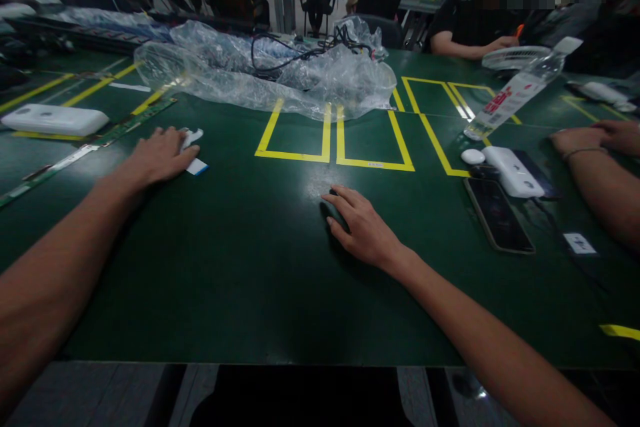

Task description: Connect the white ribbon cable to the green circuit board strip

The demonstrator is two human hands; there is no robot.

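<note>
My left hand [161, 155] rests palm down on the left of the green table, its fingers closed over a white flat ribbon cable [198, 167]. One blue-tipped end of the cable shows below the thumb, and a curled white part sticks out above it. The rest is hidden under the hand. Just left of this hand lies a long, thin green circuit board strip [135, 121], running diagonally. My right hand [364, 227] hovers over or lightly touches the middle of the table, fingers apart and holding nothing.
Clear plastic wrap [320, 83] with black cables lies along the back. Yellow tape outlines [293, 156] mark the table [240, 280]. At right are a tilted bottle [515, 97], a phone [499, 215], a white device [514, 172] and another person's arm [600, 173]. Another white device [55, 119] sits left.
</note>
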